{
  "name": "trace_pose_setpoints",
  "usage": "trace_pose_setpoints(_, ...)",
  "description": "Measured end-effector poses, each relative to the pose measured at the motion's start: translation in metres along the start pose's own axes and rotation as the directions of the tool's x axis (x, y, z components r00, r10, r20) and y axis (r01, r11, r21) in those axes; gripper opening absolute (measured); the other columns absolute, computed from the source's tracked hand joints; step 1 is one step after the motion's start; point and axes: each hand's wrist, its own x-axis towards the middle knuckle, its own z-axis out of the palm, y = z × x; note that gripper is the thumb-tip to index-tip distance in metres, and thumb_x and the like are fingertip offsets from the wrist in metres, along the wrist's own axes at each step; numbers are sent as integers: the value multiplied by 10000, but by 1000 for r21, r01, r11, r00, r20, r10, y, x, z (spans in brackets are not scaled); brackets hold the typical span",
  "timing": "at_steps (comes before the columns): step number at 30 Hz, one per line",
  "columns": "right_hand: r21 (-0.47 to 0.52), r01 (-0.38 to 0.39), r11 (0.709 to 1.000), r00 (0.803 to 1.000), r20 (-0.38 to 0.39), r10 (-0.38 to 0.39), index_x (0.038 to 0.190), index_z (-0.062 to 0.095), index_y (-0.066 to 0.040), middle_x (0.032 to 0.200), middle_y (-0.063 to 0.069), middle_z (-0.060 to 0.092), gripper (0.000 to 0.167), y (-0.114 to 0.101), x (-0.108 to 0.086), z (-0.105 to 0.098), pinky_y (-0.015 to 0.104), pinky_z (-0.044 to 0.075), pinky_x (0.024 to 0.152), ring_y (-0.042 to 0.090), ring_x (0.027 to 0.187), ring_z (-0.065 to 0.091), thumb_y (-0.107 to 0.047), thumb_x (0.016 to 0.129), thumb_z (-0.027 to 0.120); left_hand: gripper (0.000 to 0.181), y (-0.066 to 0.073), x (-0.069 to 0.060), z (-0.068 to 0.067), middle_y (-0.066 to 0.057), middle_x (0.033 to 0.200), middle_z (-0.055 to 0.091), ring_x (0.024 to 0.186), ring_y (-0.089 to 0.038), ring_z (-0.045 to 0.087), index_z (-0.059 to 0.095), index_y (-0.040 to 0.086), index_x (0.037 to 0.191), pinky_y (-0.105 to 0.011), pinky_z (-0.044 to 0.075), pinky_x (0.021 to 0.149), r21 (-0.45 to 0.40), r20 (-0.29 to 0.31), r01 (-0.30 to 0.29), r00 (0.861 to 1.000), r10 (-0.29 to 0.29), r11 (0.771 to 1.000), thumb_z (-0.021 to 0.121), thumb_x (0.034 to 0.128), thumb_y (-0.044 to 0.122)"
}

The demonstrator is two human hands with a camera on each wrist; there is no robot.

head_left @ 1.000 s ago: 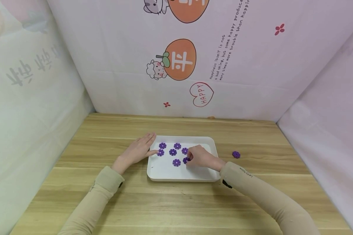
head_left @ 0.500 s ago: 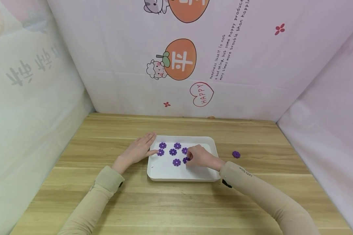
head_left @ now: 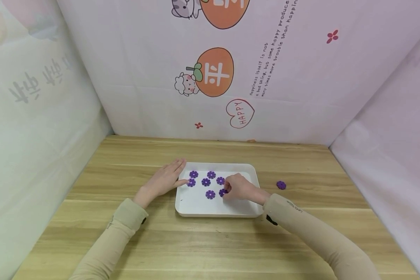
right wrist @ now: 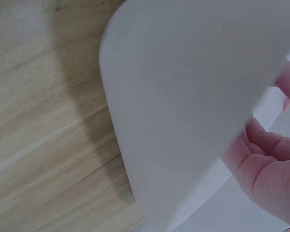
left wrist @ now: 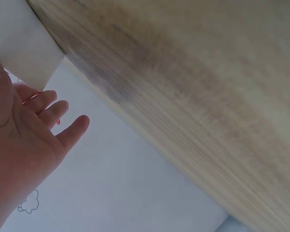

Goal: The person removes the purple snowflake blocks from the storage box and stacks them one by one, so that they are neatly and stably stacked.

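Observation:
A white tray (head_left: 199, 209) on the table holds several purple flower-shaped notched discs, such as the one in its middle (head_left: 205, 182). My left hand (head_left: 162, 181) rests on the tray's left rim with fingers straight, its thumb reaching over a disc (head_left: 191, 183). Over the right half of the tray, my right hand (head_left: 241, 188) has its fingers curled and pinches the edge of a purple disc (head_left: 223, 193). That disc is partly covered by the fingers. In the right wrist view, the tray wall (right wrist: 174, 96) hides the fingertips and the disc.
One more purple disc (head_left: 281, 185) lies on the wooden table (head_left: 203, 249), right of the tray. Printed white cloth (head_left: 154, 112) hangs behind the table and along both sides.
My right hand shifts very slightly to the right, and the disc at its fingertips moves with it. The left hand stays on the tray rim. The whole head view drops a little.

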Motion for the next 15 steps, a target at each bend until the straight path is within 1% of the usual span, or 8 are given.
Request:
trace_pose_setpoints(8, -25, 49, 998, 999, -23, -50, 891, 698, -28, 802, 40, 687, 218, 8, -4, -10, 224, 515, 662, 107, 702, 576, -152, 773, 832, 813, 0, 0, 1, -196, 1621, 269, 1499, -385, 291, 242, -12, 1550, -575, 313, 1200, -8, 1, 2, 1000, -2, 1000, 492, 997, 529)
trace_pose_setpoints(15, -38, 69, 997, 996, -51, -71, 895, 702, -10, 814, 56, 691, 220, 17, -7, -22, 216, 510, 661, 104, 711, 568, -146, 776, 827, 812, 1, -1, 0, -202, 1619, 272, 1499, -385, 288, 246, -21, 1547, -576, 317, 1198, -10, -1, 2, 1000, -2, 1000, 501, 996, 518)
